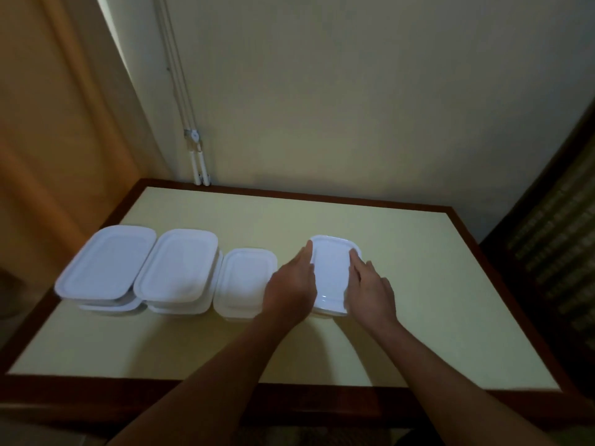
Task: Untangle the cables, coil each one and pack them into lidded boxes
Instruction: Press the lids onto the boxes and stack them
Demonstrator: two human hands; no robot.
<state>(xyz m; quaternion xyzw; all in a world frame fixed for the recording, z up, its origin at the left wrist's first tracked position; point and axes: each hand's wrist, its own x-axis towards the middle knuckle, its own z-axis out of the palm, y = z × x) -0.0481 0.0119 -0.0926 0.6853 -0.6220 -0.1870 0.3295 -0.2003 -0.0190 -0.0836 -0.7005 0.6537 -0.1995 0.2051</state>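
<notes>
Head view of the packing stage. Four white lidded boxes stand in a row on the cream table, all with lids on. The far-left box and second box each appear to rest on another container; the third box sits lower. No cable is visible, so any cables are presumably inside, though the opaque lids hide the contents.

The left hand lies flat against the left side of the rightmost box, fingers extended. The right hand meets the opposite edge, its outstretched fingertips resting on the lid. Neither hand is curled round the box. Flanking it this way probably serves to seat the lid or slide the box into line with the row, from which a gap separates it.
</notes>
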